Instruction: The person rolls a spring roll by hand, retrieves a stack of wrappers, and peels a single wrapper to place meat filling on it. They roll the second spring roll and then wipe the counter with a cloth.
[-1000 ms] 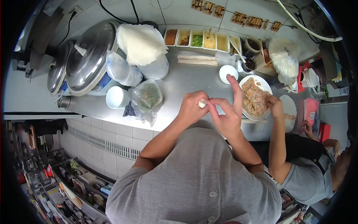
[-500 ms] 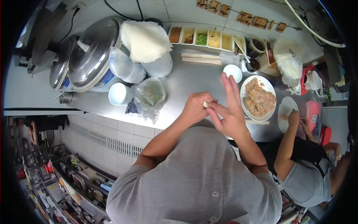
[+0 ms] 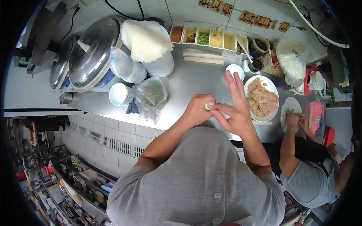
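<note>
My left hand is closed around a small pale piece that looks like dough; its rounded end shows at the top of the fist. Close against that fist is my right hand, with its forefinger and thumb pointing at the pale piece. Its other fingers are spread upward, and I see nothing held in it. Just right of this hand stands a white plate with minced meat on it. A small white bowl sits beyond my right fingertips.
Condiment trays line the wall behind two pale rolls. Stacked white cups, a plastic bag and large lidded pots stand left. At right, a co-worker's hands work over a white plate.
My right hand has shifted slightly right, and its forefinger has drawn back from the pale piece, showing more of it. The co-worker's hands have come together over their plate.
</note>
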Demonstrator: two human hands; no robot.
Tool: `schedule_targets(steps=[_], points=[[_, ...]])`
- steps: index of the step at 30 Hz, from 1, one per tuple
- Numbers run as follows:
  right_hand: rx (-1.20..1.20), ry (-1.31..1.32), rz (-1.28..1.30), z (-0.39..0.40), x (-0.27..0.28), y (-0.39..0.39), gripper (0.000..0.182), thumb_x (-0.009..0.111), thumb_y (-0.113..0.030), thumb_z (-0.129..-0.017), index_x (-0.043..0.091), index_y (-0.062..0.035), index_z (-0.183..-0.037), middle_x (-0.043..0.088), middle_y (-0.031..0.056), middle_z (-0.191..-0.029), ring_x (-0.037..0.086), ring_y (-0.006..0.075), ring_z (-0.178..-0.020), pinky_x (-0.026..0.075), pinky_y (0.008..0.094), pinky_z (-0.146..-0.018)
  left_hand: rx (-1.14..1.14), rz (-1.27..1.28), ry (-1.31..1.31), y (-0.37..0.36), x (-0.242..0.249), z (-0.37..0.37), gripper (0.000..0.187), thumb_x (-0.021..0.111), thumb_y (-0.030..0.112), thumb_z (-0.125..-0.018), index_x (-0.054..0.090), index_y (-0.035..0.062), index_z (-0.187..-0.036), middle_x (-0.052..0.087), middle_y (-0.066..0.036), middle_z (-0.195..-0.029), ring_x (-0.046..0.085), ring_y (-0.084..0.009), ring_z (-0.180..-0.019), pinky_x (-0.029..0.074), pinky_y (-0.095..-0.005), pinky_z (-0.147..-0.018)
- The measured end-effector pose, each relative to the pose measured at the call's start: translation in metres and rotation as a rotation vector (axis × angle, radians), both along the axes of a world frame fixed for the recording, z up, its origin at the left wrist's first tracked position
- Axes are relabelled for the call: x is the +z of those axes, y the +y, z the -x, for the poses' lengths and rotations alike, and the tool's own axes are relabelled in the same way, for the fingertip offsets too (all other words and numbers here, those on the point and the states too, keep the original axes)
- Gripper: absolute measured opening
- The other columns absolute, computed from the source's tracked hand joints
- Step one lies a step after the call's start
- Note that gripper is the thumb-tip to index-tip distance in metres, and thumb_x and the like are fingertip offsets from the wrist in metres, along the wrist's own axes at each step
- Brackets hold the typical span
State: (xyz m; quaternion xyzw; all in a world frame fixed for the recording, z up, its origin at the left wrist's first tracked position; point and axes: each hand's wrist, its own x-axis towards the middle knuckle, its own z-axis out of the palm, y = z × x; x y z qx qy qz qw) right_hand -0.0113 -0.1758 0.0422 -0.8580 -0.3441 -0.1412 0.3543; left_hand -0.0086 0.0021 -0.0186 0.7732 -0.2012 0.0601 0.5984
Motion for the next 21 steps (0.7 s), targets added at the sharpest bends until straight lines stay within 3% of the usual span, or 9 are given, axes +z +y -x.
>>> schedule_targets(steps=[2, 4, 14, 20, 21], points=[[0.004, -0.016, -0.043, 0.001, 0.001, -0.001, 0.024, 0.08, -0.02, -0.069, 0.077, -0.012, -0.092, 0.026, 0.0288, -0.157, 0.025, 0.0539, -0.143, 0.027, 0.0656, -0.11, -0.021, -0.005, 0.031, 0.0, 0.004, 0.001, 0.027, 0.08, 0.003, -0.072, 0.054, 0.0026, -0.072, 0.063, -0.013, -0.066, 0.063, -0.023, -0.058, 0.047, -0.0335, -0.054], [0.032, -0.013, -0.076, 0.005, 0.005, -0.001, 0.024, 0.081, -0.022, -0.069, 0.076, -0.0113, -0.091, 0.026, 0.0293, -0.157, 0.025, 0.0543, -0.143, 0.027, 0.0639, -0.111, 0.008, 0.077, 0.06, -0.002, 0.007, 0.002, 0.03, 0.08, 0.001, -0.073, 0.05, 0.0049, -0.068, 0.056, -0.008, -0.058, 0.054, -0.0188, -0.051, 0.041, -0.0303, -0.049], [0.068, -0.02, -0.033, 0.003, 0.0, 0.002, 0.029, 0.081, -0.023, -0.069, 0.075, -0.0098, -0.095, 0.026, 0.0315, -0.156, 0.026, 0.0555, -0.142, 0.026, 0.0625, -0.113, -0.06, 0.167, 0.117, -0.004, 0.007, 0.0, 0.032, 0.078, -0.002, -0.074, 0.047, 0.0051, -0.067, 0.054, -0.005, -0.057, 0.049, -0.0132, -0.051, 0.04, -0.0285, -0.049], [0.087, -0.022, -0.055, 0.001, 0.003, 0.003, 0.026, 0.079, -0.023, -0.073, 0.075, -0.0091, -0.095, 0.025, 0.033, -0.155, 0.026, 0.056, -0.141, 0.027, 0.0623, -0.112, -0.08, 0.103, 0.055, -0.003, 0.014, 0.0, 0.031, 0.079, 0.001, -0.075, 0.049, 0.0052, -0.067, 0.055, -0.007, -0.058, 0.054, -0.017, -0.051, 0.042, -0.0296, -0.049], [0.076, -0.016, -0.044, 0.001, 0.003, 0.004, 0.026, 0.079, -0.023, -0.073, 0.075, -0.0085, -0.094, 0.025, 0.0317, -0.156, 0.026, 0.056, -0.141, 0.027, 0.0625, -0.112, -0.094, 0.068, 0.081, -0.002, 0.014, 0.001, 0.026, 0.078, 0.0, -0.072, 0.052, 0.0033, -0.07, 0.059, -0.01, -0.062, 0.059, -0.0215, -0.055, 0.045, -0.0323, -0.052]])
